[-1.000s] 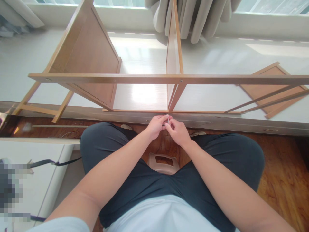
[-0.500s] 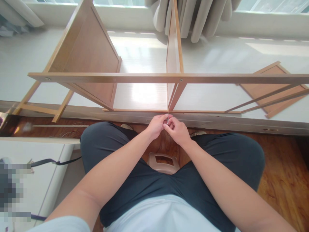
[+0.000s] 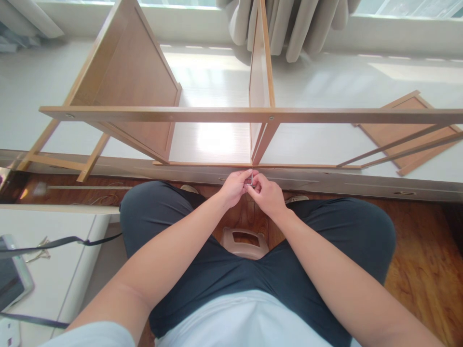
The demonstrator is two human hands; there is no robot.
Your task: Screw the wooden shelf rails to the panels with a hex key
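We've got our left hand (image 3: pixel 234 187) and right hand (image 3: pixel 266 195) both pinching a small silver metal hex key (image 3: pixel 251 179), its long axis upright, pointing up at the light wooden shelf frame's (image 3: pixel 217 115) bottom rail.

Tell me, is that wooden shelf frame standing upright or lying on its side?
Lying on its side: the shelf frame has its long rails running level and its panels standing on edge.

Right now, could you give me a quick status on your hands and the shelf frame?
Left hand and right hand together on a small metal key at the shelf frame lower rail. Frame lies on its side. Loose panel apart, right.
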